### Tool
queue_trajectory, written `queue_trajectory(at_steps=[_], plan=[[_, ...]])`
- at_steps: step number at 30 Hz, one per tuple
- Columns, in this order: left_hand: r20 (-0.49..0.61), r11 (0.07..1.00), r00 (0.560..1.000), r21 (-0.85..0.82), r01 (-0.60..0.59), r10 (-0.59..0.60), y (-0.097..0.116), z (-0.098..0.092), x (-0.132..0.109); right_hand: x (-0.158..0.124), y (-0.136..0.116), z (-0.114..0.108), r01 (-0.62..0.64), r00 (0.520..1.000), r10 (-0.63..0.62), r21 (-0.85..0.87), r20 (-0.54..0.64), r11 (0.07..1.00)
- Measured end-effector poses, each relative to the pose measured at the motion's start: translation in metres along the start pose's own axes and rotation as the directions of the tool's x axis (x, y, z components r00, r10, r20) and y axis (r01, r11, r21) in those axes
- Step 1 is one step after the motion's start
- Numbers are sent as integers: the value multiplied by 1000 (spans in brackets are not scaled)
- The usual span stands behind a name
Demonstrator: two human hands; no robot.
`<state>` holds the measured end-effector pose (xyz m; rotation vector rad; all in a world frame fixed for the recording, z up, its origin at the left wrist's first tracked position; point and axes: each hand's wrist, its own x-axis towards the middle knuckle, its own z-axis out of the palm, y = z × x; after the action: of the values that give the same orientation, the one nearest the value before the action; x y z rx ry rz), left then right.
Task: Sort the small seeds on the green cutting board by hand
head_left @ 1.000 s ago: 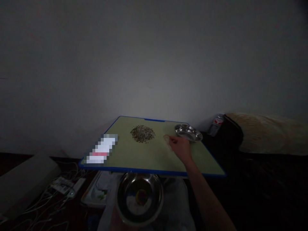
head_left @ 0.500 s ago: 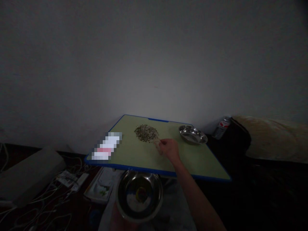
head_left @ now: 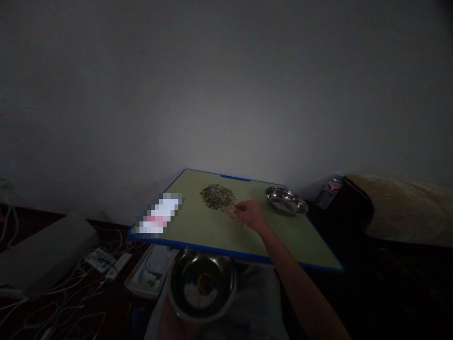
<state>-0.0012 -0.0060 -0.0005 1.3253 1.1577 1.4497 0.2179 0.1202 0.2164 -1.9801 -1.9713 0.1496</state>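
Observation:
My right hand (head_left: 249, 213) reaches over the table, thumb and fingers pinched on a thin, pale, partly see-through piece (head_left: 233, 212), too dim to name. This piece lies at the near right edge of a loose pile of small dark and light grains (head_left: 216, 196). Below the table's front edge, a deep metal bowl (head_left: 201, 309) is held over my lap. My left hand (head_left: 177, 323) shows dimly under its near left rim, fingers mostly hidden beneath. Something small and yellowish-red shows inside the bowl, perhaps a reflection.
The pale green table (head_left: 212, 231) has a blue rim. A shallow metal bowl (head_left: 286, 200) stands at its right, a blurred-out bright phone-like object (head_left: 159, 215) at its left. A bottle (head_left: 329, 191) stands beyond. Cables, a power strip (head_left: 118, 265) and a white tray (head_left: 148, 278) lie lower left.
The pale piece in my right hand has shifted and looks flatter against the table near the grains. The deep bowl has moved slightly left. The view has shifted a little.

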Motion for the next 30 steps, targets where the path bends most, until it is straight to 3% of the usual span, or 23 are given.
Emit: queue_trajectory(at_steps=[6,12,17,24,30], plan=[[-73,988,987,-77,136,-142,-1,-4,-2,0,1,-1,21,1000,-22,-10,-4,1000],[47,995,994,-9,96,-96,10,-4,7,1,5,2,33,999,-34,-26,-13,999],[-15,998,998,9,61,-61,9,-2,5,2,3,1,35,999,-35,-31,-3,999],[-96,993,995,112,43,-32,16,-17,-4,4,1,2,42,999,-41,-37,8,998],[-7,985,990,-96,142,-144,12,-1,2,3,2,2,73,997,-72,-44,19,996]])
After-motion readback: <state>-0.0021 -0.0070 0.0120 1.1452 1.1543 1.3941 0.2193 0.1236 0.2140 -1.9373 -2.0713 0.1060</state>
